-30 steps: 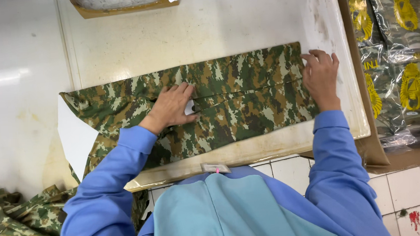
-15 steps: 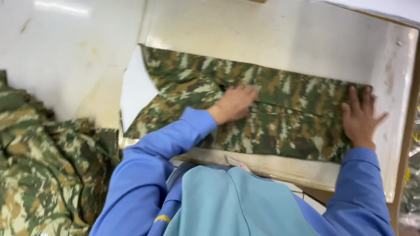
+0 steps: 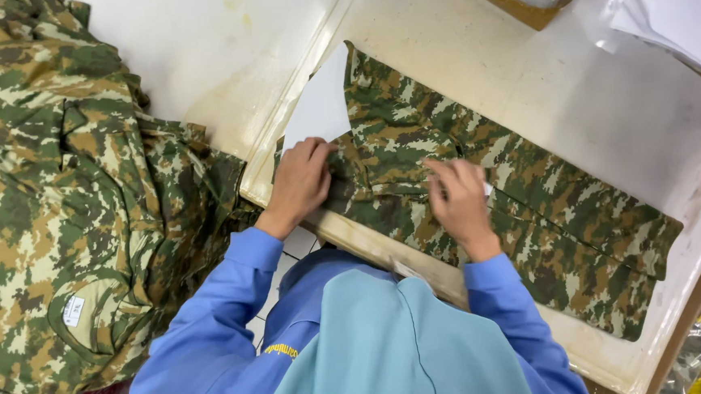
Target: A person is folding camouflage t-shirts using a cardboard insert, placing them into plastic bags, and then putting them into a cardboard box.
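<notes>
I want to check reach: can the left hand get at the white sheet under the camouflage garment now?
Probably yes. The left hand rests on the garment edge, right beside the exposed corner of the white sheet; nothing lies between them.

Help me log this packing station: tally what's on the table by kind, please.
Folded camouflage garment under left hand and right hand: 1
Heap of camouflage garments: 1
White card insert: 1
Cardboard tray: 1
White paper stack: 1
Total: 5
</notes>
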